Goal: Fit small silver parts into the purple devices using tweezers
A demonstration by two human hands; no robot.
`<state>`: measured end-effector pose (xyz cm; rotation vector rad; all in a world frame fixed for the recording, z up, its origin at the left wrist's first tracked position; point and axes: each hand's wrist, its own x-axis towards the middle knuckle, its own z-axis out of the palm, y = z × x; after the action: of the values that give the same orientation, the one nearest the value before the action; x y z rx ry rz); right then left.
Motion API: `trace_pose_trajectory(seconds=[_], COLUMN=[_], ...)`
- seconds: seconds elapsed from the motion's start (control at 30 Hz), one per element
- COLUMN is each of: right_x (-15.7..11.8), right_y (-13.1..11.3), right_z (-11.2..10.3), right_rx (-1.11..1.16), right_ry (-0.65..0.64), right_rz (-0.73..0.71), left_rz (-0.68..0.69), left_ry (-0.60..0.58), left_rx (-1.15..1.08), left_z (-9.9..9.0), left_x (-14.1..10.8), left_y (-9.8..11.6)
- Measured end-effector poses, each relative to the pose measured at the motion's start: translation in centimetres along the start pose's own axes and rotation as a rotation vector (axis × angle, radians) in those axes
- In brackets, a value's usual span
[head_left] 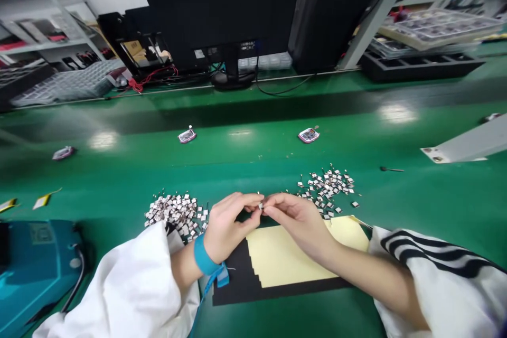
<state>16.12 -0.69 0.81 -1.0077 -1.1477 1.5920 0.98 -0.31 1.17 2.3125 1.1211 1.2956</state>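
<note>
My left hand (232, 224) and my right hand (297, 219) meet above the green mat, their fingertips pinching a tiny square silver component (260, 205) with thin leads. Most of that piece is hidden by my fingers. A heap of similar components (176, 215) lies just beyond my left wrist, and a looser scatter (327, 187) spreads beyond my right hand. Under my right forearm lies a pale yellow sheet (289, 253) on a stepped black sheet (237, 285). A blue wrist strap (204, 256) circles my left wrist.
A teal machine (35, 269) stands at front left, with yellow strips (41, 200) beyond it. Several small pink-edged pieces (308, 135) lie across the green mat. A white bar (467, 142) juts in at right. Behind stand a monitor's back (214, 5) and stacked trays (439, 26).
</note>
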Motion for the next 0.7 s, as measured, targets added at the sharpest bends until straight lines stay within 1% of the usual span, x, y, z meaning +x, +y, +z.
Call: trace_pose_trajectory(seconds=[0.1, 0.27, 0.4, 0.57, 0.7], right_x=[0.08, 0.19, 0.22, 0.28, 0.23], right_y=[-0.02, -0.15, -0.26, -0.16, 0.02], right_z=[-0.06, -0.22, -0.42, -0.49, -0.31], right_rx=[-0.011, -0.027, -0.040, -0.061, -0.101], right_ry=[-0.026, -0.093, -0.119, -0.134, -0.095], right_rz=[0.003, -0.041, -0.041, -0.066, -0.062], left_rz=[0.011, 0.053, 0.046, 0.040, 0.020], left_ry=[-0.008, -0.006, -0.013, -0.015, -0.024], left_rx=[0.014, 0.059, 0.056, 0.053, 0.058], left_z=[0.00, -0.09, -0.14, -0.09, -0.03], left_x=[0.00, -0.08, -0.12, -0.01, -0.06], left_y=[0.00, 0.05, 0.14, 0.16, 0.15])
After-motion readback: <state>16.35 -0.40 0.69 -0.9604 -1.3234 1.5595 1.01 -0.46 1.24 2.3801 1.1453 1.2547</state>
